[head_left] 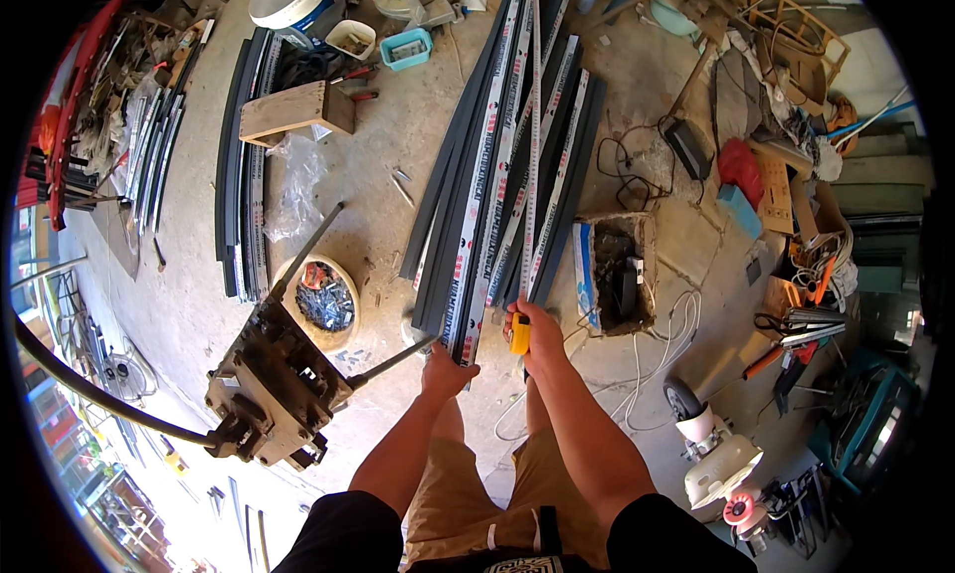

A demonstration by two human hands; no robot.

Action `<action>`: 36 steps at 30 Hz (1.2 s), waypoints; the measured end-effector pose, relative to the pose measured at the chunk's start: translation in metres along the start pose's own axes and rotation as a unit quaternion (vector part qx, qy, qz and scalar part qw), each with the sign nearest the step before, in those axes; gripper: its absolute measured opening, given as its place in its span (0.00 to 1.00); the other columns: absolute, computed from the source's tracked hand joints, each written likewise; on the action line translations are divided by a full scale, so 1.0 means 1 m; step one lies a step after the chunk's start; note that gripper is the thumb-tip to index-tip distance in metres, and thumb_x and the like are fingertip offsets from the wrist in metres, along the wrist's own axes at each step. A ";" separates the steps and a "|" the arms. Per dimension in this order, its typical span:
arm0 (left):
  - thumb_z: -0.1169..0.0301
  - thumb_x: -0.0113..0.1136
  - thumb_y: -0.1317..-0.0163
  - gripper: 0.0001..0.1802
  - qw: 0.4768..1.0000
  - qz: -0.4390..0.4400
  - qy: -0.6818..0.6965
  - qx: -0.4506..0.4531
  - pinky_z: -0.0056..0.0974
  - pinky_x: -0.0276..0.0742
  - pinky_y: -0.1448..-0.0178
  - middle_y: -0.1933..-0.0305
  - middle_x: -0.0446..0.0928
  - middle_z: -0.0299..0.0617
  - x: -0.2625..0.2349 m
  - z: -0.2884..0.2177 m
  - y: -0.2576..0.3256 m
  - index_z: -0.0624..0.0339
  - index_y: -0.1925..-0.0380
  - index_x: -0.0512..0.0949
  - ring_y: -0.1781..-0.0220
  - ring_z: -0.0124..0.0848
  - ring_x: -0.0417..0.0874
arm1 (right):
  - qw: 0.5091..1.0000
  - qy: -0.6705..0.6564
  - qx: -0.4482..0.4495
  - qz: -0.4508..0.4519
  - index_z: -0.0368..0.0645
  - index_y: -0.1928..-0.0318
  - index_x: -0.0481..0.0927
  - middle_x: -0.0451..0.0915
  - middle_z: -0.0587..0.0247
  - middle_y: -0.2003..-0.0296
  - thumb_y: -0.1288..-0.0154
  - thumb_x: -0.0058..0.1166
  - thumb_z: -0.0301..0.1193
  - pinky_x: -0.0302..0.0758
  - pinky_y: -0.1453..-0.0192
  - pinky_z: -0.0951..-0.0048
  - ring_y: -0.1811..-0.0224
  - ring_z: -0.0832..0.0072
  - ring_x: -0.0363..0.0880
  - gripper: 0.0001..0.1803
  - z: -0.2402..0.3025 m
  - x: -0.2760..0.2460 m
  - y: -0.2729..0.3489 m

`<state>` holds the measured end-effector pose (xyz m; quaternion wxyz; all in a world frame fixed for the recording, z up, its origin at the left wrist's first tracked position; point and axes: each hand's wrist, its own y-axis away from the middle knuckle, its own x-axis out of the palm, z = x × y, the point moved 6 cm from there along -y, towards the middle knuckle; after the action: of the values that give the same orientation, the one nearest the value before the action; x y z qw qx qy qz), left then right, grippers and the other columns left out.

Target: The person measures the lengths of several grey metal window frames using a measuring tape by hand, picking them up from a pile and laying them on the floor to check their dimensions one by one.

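A bundle of long dark grey profiles lies on the floor ahead of me, several of them faced with white printed film. My left hand is closed around the near end of one film-covered profile; some of its fingers are hidden. In my right hand is a yellow tape measure, gripped just beyond the bundle's near end. Its pale blade runs out away from me over the profiles, up to the top edge of the view.
At left stands a rusty machine with lever arms, close to my left forearm. Beyond it sit a round tub of metal bits and a wooden box. A dirty square bin, loose cables and a white fan are at right.
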<state>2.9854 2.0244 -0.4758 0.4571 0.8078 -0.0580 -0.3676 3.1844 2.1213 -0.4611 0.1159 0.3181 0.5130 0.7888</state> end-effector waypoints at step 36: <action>0.67 0.74 0.40 0.34 0.962 0.176 0.207 0.016 0.43 0.86 0.51 0.47 0.77 0.49 0.009 -0.010 -0.027 0.67 0.42 0.65 0.47 0.36 0.82 | 0.990 0.081 0.115 -0.028 0.41 0.55 0.78 0.80 0.65 0.68 0.21 0.48 0.40 0.77 0.63 0.74 0.68 0.78 0.80 0.15 -0.145 -0.048 0.070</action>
<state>2.9916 2.0426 -0.4986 0.5033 0.8507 -0.1090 -0.1051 3.1417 1.9590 -0.4570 0.0585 0.2498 0.6168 0.7442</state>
